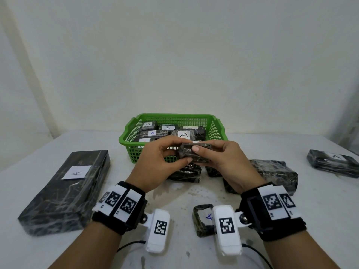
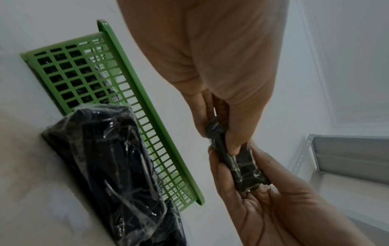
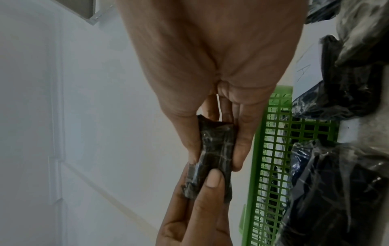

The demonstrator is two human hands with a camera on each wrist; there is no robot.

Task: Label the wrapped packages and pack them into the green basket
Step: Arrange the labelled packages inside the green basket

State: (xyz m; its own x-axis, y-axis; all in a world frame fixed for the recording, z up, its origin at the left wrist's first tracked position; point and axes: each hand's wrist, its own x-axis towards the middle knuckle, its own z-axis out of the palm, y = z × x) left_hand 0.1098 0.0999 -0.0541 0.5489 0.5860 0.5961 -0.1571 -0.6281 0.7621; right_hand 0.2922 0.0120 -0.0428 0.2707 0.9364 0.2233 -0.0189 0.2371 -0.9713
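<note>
We hold one small dark package wrapped in clear film (image 1: 194,153) between both hands, above the white tabletop (image 1: 194,193) and just in front of the green plastic lattice basket (image 1: 215,131). Our left hand (image 1: 155,162) pinches its left end, thumb on the near face; our right hand (image 1: 227,162) grips the right end, its fingers (image 3: 242,133) curled round the wrap. A slip of white paper (image 1: 195,141) shows at its top edge. The basket already carries several wrapped packages with white labels reading A and B. On the tabletop lie a long dark wrapped block labelled A (image 1: 66,189) at left, a small wrapped package marked with a blue A (image 1: 203,216) near our right wrist, and another labelled package (image 1: 334,162) far right
</note>
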